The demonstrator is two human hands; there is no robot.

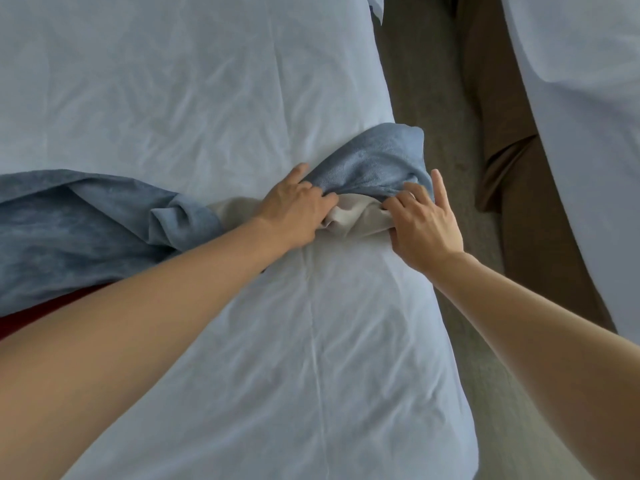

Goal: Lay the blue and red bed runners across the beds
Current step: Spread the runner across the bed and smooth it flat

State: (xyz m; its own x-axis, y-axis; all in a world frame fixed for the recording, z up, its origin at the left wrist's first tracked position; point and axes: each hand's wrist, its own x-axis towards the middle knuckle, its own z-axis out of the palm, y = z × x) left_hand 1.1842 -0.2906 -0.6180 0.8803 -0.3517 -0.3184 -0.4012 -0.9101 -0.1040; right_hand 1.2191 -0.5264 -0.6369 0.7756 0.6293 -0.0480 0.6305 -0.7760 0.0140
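While both hands work at the near bed's (311,341) right edge, left hand (294,209) and right hand (420,220) pinch the blue runner's (374,164) bunched end; its long axis trails leftward from the fingers, untwisted portion beyond.

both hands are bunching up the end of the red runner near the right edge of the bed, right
Not quite: the head view shows both hands, left hand and right hand, bunching up the end of the blue runner, not the red one. It does lie near the right edge of the bed.
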